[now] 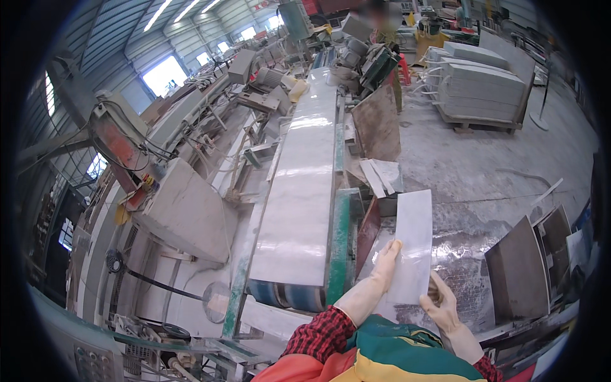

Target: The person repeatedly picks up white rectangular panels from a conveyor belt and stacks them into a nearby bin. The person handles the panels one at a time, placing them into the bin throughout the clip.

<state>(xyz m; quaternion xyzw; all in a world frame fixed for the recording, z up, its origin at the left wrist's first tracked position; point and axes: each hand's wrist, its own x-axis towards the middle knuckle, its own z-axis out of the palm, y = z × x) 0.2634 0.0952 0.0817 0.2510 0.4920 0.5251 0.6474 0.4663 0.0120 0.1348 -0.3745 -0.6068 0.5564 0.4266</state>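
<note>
I hold a flat, rectangular white stone slab [412, 232] tilted upright to the right of the conveyor. My left hand [382, 264], in a pale glove, grips its left edge with the thumb on the face. At the lower right corner my right hand [442, 305], gloved too, is closed around the edge, its thumb against the slab; some of its fingers are hidden. Beside my left arm runs the conveyor's white belt [296, 216], with a green side frame [342, 242].
Broken white pieces [382, 176] and a brown board [377, 124] stand beyond the slab. Dark panels [519, 274] lean at the right. Stacked slabs [480, 92] sit on a pallet farther off. A person [382, 25] stands by machinery at the far end. A control box [95, 356] is at lower left.
</note>
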